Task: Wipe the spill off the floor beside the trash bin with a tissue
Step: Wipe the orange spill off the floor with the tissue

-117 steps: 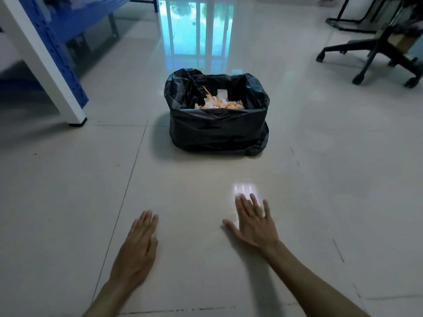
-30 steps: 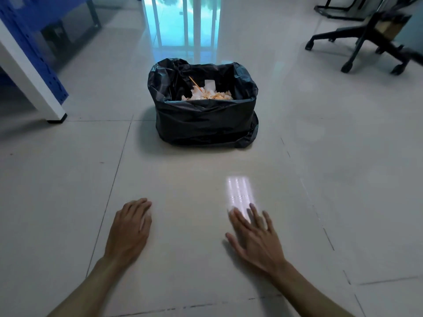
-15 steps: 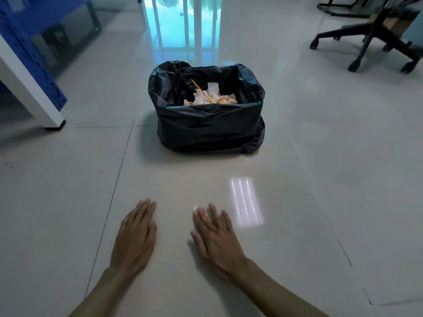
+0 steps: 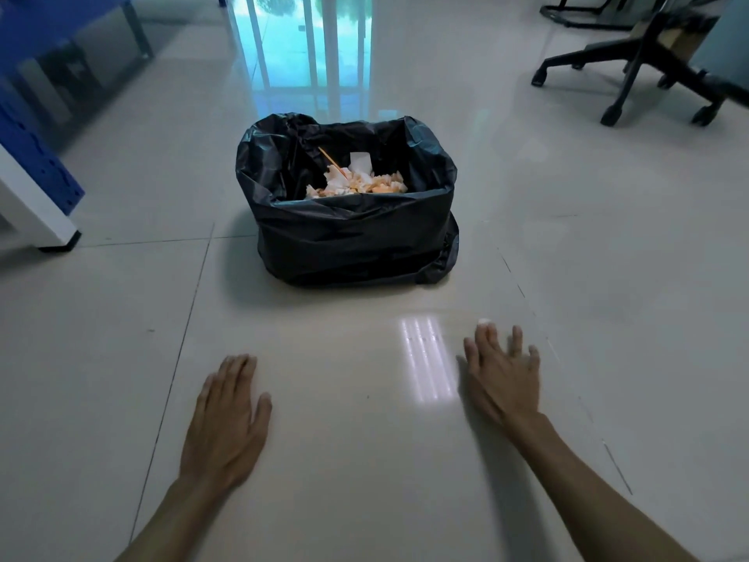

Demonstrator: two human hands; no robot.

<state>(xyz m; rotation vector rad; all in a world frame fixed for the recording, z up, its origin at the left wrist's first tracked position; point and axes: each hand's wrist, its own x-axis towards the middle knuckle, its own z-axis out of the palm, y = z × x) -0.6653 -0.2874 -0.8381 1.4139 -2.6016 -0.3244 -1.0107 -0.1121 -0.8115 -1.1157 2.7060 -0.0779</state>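
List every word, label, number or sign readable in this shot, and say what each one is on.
None can be read. The black trash bin liner, the scraps inside it, the blue frame, the cardboard box on the chair and the floor tiles show no legible print.

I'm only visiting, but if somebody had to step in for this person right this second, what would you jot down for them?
Left hand: flat on the floor, palm down, holding nothing, propping the body.
Right hand: spread flat on the tile, pressing a tissue; only a white scrap shows past the fingertips.
Trash bin: black-bagged, just beyond both hands, with used paper already inside.
Done: tissue is down on the floor in front of the bin.
Left: no spill shows through the glare on the floor, so check it by touch, finish wiping, then probably drop the tissue in the bin.
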